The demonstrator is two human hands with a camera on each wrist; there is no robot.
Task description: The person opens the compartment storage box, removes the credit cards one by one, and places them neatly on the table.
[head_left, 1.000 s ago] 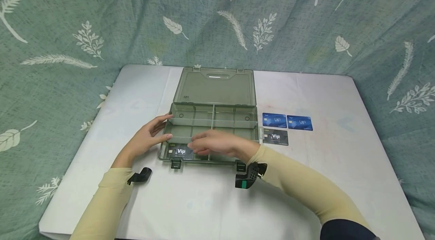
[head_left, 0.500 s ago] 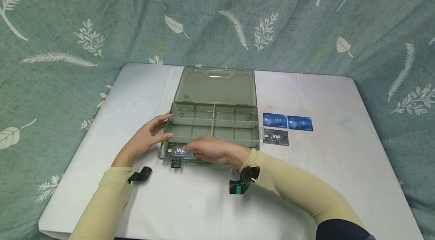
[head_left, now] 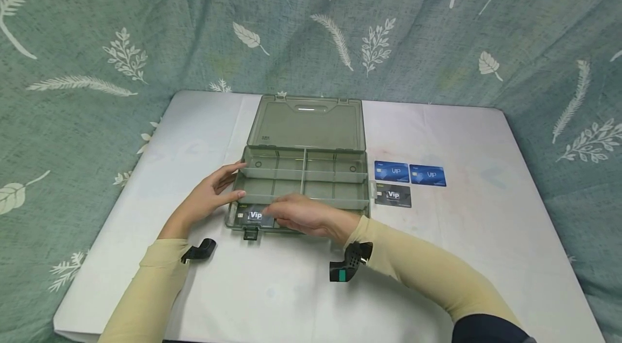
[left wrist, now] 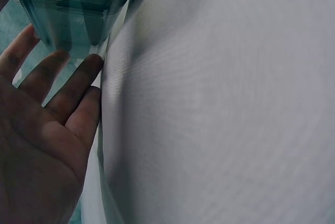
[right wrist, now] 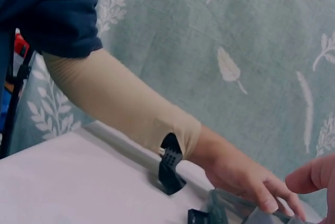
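Observation:
A translucent green compartment box (head_left: 304, 173) stands on the table with its lid (head_left: 307, 122) folded back. In its front left compartment lies a dark Vip card (head_left: 249, 215). My right hand (head_left: 311, 214) reaches over the front of the box, index fingertip at the right part of that card; its lower fingers are partly hidden. At the left wall, my left hand (head_left: 204, 201) rests its thumb and fingertips on the box. Nearly straight fingers (left wrist: 73, 85) touch the box side in the left wrist view. The right wrist view catches only one right-hand finger (right wrist: 310, 176) clearly.
Right of the box lie two blue VIP cards (head_left: 391, 172) side by side, and another dark Vip card (head_left: 393, 195) just in front of them. The box's front latch (head_left: 250, 233) hangs over the white table (head_left: 272, 300). A leaf-patterned green curtain (head_left: 291, 24) surrounds the table.
My right hand has moved slightly left and toward the front, bringing its index fingertip down to the dark card in the box. The left hand stays at the box's left wall.

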